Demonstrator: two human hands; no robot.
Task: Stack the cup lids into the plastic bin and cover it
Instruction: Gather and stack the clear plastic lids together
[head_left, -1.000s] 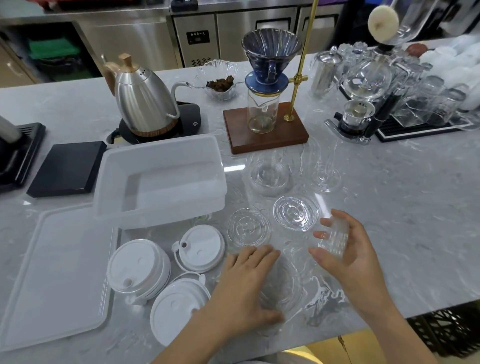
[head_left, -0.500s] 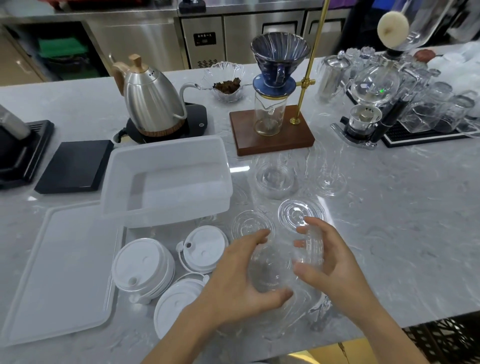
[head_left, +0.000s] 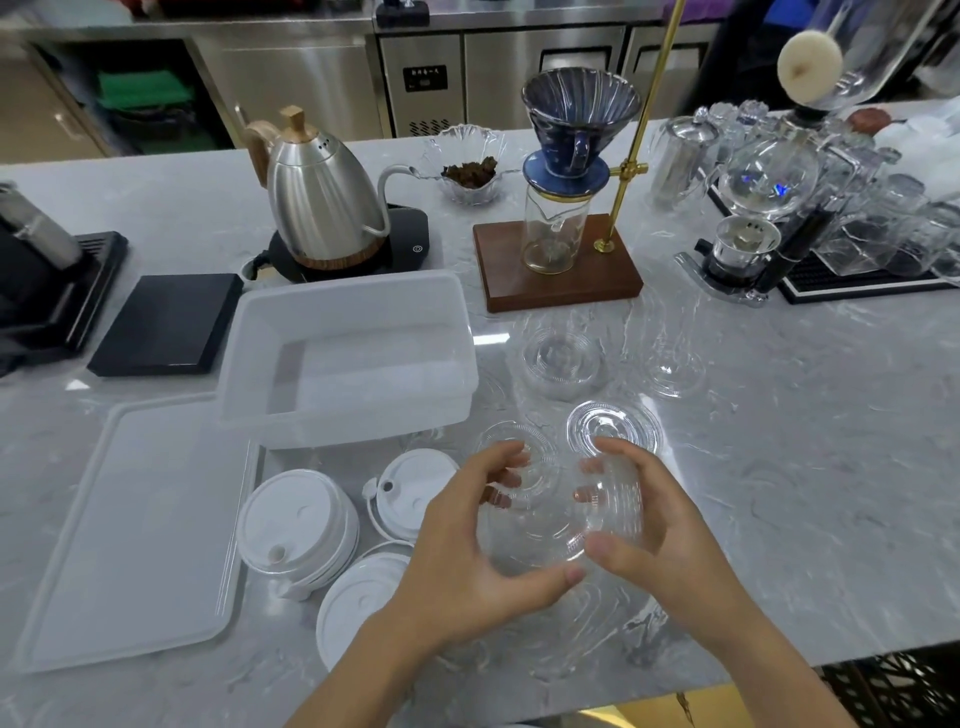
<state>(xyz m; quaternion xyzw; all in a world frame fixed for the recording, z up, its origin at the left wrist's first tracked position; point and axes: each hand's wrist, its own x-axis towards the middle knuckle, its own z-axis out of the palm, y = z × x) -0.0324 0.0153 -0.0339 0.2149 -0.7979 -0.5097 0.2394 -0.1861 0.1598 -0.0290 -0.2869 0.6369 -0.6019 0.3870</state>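
Counter (head_left: 779, 467): grey marbled stone; it carries everything named below.
Bin cover (head_left: 130, 530): flat translucent white tray shape, lying at the near left, just beside the bin's near-left corner.
Plastic bin (head_left: 353, 421): translucent white, rectangular, uncovered, with no lids inside; it sits left of centre, behind the white lids.
Kettle (head_left: 322, 202): steel gooseneck with a wooden knob, on a black base behind the bin.
Pour-over stand (head_left: 561, 280): wooden block with a brass rod, a blue dripper and a glass carafe, behind the clear lids.
White lids (head_left: 296, 525): three groups between the bin and the near edge, left of the hands; at least one is a stack.
Left hand (head_left: 467, 561): fingers curled around the left side of the clear lids, thumb underneath near the right thumb.
Right hand (head_left: 654, 535): fingers wrapped over the right side of the same lids, thumb pressed on the near rim.
Clear lids in hands (head_left: 545, 525): gripped between both hands, raised above the counter; their count cannot be told.
Loose clear lids (head_left: 613, 431): several lie flat beyond the hands, right of the bin.
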